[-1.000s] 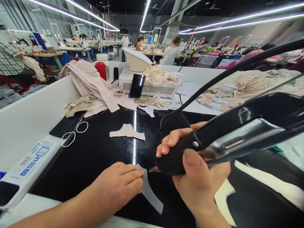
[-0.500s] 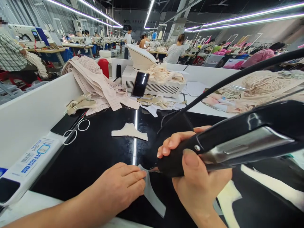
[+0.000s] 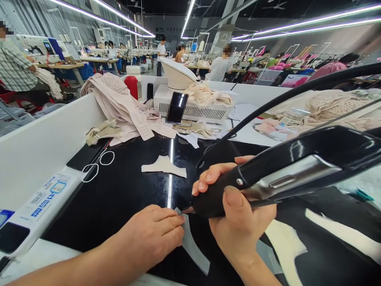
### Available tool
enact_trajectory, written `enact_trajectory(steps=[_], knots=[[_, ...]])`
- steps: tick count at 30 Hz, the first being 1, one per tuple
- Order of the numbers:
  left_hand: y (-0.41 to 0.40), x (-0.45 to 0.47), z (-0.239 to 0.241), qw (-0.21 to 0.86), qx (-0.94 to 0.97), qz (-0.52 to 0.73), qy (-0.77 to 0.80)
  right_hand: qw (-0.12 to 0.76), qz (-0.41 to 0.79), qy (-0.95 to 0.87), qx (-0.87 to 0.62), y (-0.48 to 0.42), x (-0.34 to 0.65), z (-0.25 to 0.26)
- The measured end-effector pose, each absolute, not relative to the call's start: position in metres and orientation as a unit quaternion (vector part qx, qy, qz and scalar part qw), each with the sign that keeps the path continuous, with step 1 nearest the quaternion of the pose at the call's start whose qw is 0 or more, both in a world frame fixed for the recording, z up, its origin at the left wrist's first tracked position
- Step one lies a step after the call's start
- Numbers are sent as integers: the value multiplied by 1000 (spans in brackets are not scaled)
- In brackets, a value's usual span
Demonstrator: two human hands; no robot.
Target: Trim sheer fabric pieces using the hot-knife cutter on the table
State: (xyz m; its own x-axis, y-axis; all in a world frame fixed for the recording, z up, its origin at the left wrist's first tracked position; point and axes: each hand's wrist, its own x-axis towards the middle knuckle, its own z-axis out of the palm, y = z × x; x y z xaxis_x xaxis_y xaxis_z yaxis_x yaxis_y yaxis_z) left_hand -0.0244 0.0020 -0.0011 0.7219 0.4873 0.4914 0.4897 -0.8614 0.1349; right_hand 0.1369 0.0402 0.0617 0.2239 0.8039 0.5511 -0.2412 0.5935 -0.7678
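My right hand [image 3: 238,214] is wrapped around a black corded handheld tool [image 3: 285,171] with a long metal lever on its side. The tool's narrow tip points left and down at the upper end of a curved, translucent grey strip [image 3: 193,248]. My left hand [image 3: 151,236] lies over that end, fingers together, holding the strip against the black work surface [image 3: 125,190]. Whether the thumb is under the strip is hidden. A small cream shaped piece [image 3: 163,166] lies beyond my hands. Another cream piece [image 3: 287,246] rests right of my right wrist, partly over a grey piece [image 3: 268,254].
A long white strip [image 3: 342,232] lies at the right. Beige fabric pieces [image 3: 122,103], a red thread cone [image 3: 131,87], a phone [image 3: 177,107] and a white vented box [image 3: 205,113] stand along the back. A white-and-blue box [image 3: 44,206] lies left. Co-workers sit and stand beyond.
The tool and my right hand have shifted slightly left, the tip closer to my left fingertips. The left hand keeps its hold on the strip. The whole view has shifted a little.
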Motion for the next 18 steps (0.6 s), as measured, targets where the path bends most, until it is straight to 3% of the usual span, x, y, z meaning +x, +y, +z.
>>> enact_trajectory(steps=[18], knots=[[2,-24,-3,-11,-926,-262,-271,731,350,-510,-287,41,135,63]])
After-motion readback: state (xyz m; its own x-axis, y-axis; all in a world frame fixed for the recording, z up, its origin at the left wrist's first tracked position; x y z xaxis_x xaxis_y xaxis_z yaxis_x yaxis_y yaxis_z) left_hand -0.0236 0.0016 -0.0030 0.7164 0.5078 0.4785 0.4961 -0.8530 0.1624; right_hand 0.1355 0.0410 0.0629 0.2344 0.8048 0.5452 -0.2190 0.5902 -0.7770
